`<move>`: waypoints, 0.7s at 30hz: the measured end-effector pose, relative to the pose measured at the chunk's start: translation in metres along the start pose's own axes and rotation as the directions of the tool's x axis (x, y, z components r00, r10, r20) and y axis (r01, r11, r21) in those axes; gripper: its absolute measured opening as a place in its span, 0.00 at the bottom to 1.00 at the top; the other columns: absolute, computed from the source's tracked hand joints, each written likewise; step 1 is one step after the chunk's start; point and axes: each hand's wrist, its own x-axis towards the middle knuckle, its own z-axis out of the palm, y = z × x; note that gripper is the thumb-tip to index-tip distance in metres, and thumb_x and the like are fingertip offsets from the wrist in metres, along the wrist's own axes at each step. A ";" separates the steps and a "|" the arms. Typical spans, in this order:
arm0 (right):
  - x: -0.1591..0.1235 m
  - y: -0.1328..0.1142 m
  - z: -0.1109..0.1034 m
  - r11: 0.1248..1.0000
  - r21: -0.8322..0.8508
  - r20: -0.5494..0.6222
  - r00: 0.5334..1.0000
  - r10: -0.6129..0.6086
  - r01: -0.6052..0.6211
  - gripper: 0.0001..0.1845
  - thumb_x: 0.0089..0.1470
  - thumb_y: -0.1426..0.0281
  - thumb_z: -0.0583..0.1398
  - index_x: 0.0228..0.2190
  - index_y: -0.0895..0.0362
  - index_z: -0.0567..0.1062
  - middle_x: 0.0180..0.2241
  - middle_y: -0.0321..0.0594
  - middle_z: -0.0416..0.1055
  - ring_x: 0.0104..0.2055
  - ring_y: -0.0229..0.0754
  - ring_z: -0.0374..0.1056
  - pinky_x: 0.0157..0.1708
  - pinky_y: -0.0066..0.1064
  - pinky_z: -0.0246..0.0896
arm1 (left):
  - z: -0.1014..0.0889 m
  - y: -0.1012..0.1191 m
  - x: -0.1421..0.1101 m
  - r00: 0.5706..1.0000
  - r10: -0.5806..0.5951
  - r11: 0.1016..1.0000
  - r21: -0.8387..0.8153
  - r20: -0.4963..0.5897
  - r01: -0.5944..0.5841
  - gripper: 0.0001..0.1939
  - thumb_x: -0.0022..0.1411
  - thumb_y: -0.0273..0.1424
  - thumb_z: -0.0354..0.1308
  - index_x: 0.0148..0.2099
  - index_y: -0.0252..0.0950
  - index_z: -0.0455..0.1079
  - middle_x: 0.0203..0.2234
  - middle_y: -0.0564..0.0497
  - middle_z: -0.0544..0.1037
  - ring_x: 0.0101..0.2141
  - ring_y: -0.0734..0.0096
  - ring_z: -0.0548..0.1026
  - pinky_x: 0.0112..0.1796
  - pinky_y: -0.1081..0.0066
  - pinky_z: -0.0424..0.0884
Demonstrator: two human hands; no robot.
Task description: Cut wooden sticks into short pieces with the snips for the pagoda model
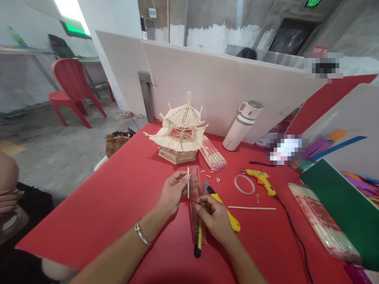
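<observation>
My left hand (174, 189) pinches a short, pale wooden stick (188, 189) upright between thumb and fingers, along the left edge of a clear ruler (194, 177). Over the ruler, my right hand (213, 215) has its thumb and fingers drawn together; whether anything small is between them is hidden. Partly behind the right hand lies a yellow utility knife (235, 223) with its blade out. A black-and-yellow tool (197, 250) lies at the ruler's lower end. Beyond the hands stands a pagoda model (180, 134) built of sticks.
On the red table (133, 165) lie a stick pack (213, 154), cut stick pieces (218, 180), a tape ring (244, 184), a long stick (251, 208), a yellow glue gun (260, 179) with its cord and another stick pack (325, 221). A white bottle (242, 126) stands behind. Someone sits at left.
</observation>
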 end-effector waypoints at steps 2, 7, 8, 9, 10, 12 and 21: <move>0.000 0.000 0.000 1.000 -0.006 0.006 1.000 0.000 0.000 0.13 0.55 0.58 0.62 0.32 0.56 0.74 0.26 0.35 0.68 0.26 0.37 0.62 0.27 0.27 0.60 | 0.001 0.002 -0.001 1.000 -0.005 1.000 0.001 0.001 0.005 0.20 0.46 0.38 0.74 0.35 0.35 0.69 0.23 0.53 0.78 0.23 0.73 0.77 0.27 0.72 0.77; 0.000 0.001 0.000 1.000 -0.009 0.006 1.000 -0.001 0.001 0.13 0.55 0.59 0.61 0.33 0.56 0.73 0.26 0.35 0.68 0.26 0.37 0.62 0.28 0.27 0.59 | 0.004 0.007 -0.004 1.000 -0.008 1.000 -0.009 0.007 0.008 0.20 0.45 0.38 0.74 0.34 0.35 0.69 0.23 0.54 0.78 0.22 0.73 0.77 0.27 0.71 0.77; 0.000 0.001 -0.001 1.000 -0.007 0.007 1.000 0.000 0.000 0.12 0.55 0.59 0.61 0.33 0.56 0.73 0.26 0.35 0.67 0.26 0.37 0.62 0.28 0.27 0.59 | 0.005 0.007 -0.004 1.000 -0.007 1.000 -0.011 0.011 0.007 0.21 0.44 0.38 0.74 0.34 0.34 0.69 0.23 0.54 0.78 0.22 0.73 0.76 0.27 0.71 0.77; 0.000 0.001 -0.001 1.000 -0.005 0.009 1.000 0.001 -0.001 0.12 0.55 0.60 0.61 0.33 0.56 0.73 0.26 0.34 0.67 0.26 0.37 0.61 0.28 0.27 0.59 | 0.005 0.007 -0.004 1.000 -0.007 1.000 -0.011 0.015 0.007 0.21 0.44 0.39 0.74 0.34 0.34 0.70 0.23 0.53 0.78 0.22 0.73 0.76 0.27 0.71 0.77; 0.000 0.001 -0.001 1.000 -0.001 0.012 1.000 0.002 -0.002 0.12 0.55 0.60 0.62 0.34 0.56 0.73 0.26 0.34 0.67 0.26 0.37 0.61 0.28 0.27 0.59 | 0.004 0.007 -0.004 1.000 -0.006 1.000 -0.012 0.016 0.006 0.22 0.43 0.39 0.75 0.35 0.34 0.70 0.24 0.53 0.79 0.22 0.73 0.77 0.28 0.71 0.77; 0.000 0.002 -0.001 1.000 0.005 0.016 1.000 0.007 -0.007 0.11 0.55 0.60 0.62 0.34 0.56 0.73 0.26 0.34 0.67 0.27 0.37 0.61 0.28 0.27 0.59 | 0.004 0.006 -0.003 1.000 -0.003 1.000 -0.011 0.015 0.004 0.23 0.43 0.40 0.75 0.35 0.34 0.70 0.25 0.52 0.79 0.23 0.73 0.77 0.28 0.71 0.77; 0.000 0.000 -0.002 1.000 0.000 0.023 1.000 0.007 -0.007 0.10 0.56 0.62 0.61 0.33 0.57 0.73 0.25 0.33 0.66 0.25 0.35 0.59 0.27 0.26 0.57 | 0.001 0.005 -0.001 1.000 0.012 1.000 0.011 0.024 -0.012 0.23 0.44 0.41 0.74 0.36 0.34 0.69 0.23 0.54 0.77 0.21 0.76 0.75 0.25 0.75 0.73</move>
